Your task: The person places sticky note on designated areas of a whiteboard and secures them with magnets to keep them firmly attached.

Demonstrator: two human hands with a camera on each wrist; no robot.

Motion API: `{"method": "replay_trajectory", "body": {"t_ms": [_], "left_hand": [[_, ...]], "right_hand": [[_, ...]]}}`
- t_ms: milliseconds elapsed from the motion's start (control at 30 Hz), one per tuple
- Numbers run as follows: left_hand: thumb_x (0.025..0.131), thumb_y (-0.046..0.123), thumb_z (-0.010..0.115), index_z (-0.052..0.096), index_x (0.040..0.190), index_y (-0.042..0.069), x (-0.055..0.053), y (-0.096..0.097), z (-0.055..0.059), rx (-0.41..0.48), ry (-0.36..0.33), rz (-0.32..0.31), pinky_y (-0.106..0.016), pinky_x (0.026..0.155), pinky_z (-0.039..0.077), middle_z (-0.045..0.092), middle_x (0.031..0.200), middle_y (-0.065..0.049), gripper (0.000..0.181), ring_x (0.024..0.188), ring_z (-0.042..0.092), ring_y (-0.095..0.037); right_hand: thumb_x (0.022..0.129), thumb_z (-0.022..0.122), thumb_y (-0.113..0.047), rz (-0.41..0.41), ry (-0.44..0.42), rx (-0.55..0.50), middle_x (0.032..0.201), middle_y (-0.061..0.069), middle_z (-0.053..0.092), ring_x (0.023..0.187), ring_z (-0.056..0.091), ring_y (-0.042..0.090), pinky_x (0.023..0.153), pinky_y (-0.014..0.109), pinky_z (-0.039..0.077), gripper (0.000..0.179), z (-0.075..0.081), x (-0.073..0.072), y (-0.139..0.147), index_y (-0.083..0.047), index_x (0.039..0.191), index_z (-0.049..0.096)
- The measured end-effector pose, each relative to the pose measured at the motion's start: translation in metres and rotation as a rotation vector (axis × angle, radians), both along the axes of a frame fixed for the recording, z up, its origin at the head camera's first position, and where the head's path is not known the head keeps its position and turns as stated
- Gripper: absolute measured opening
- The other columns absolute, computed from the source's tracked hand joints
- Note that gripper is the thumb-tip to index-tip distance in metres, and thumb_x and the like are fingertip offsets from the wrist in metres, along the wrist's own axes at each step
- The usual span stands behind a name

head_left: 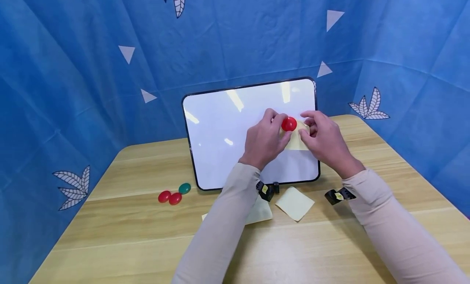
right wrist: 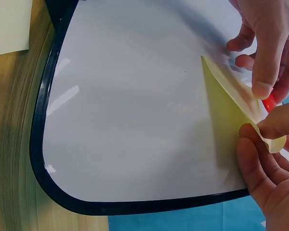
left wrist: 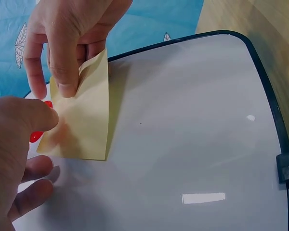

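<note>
A whiteboard (head_left: 227, 125) with a dark frame leans upright at the back of the table. At its upper right, my left hand (head_left: 262, 139) pinches a round red magnet (head_left: 289, 123) between thumb and index finger, over a pale yellow paper square (head_left: 298, 143). My right hand (head_left: 327, 139) pinches that paper near its upper right edge. In the left wrist view the paper (left wrist: 86, 120) is creased under the right thumb. The right wrist view shows the paper (right wrist: 229, 96) standing off the board's surface, curled at the edge where the right fingers grip it.
Two red magnets (head_left: 175, 198) and a green magnet (head_left: 185, 188) lie on the table, left of the board. Another yellow square (head_left: 295, 204) lies in front of it; more pale paper (head_left: 261, 212) is partly hidden under the left forearm. Blue cloth (head_left: 238, 39) hangs behind.
</note>
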State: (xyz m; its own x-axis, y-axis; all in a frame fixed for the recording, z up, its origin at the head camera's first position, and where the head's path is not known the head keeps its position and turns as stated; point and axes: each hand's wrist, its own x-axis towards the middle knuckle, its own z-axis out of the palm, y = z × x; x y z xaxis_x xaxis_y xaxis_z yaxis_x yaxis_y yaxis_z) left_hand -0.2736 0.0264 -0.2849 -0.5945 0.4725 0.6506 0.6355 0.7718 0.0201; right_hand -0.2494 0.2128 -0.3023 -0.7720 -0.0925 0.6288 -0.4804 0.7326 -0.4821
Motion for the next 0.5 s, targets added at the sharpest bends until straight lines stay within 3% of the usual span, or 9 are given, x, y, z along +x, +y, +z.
{"method": "replay_trajectory", "body": {"t_ms": [500], "left_hand": [[0.089,0.039,0.075,0.066,0.123,0.014,0.0007,0.0108,-0.0042,0.017,0.017,0.059,-0.02,0.084,0.053,0.061,0.114,-0.004,0.043,0.09,0.068,-0.011]], "right_hand": [[0.089,0.071,-0.003,0.003,0.001,0.005,0.1,0.015,0.061,0.078,0.059,0.021,0.069,0.031,0.053,0.044,-0.0016,0.0001,0.0006,0.002,0.13,0.055]]}}
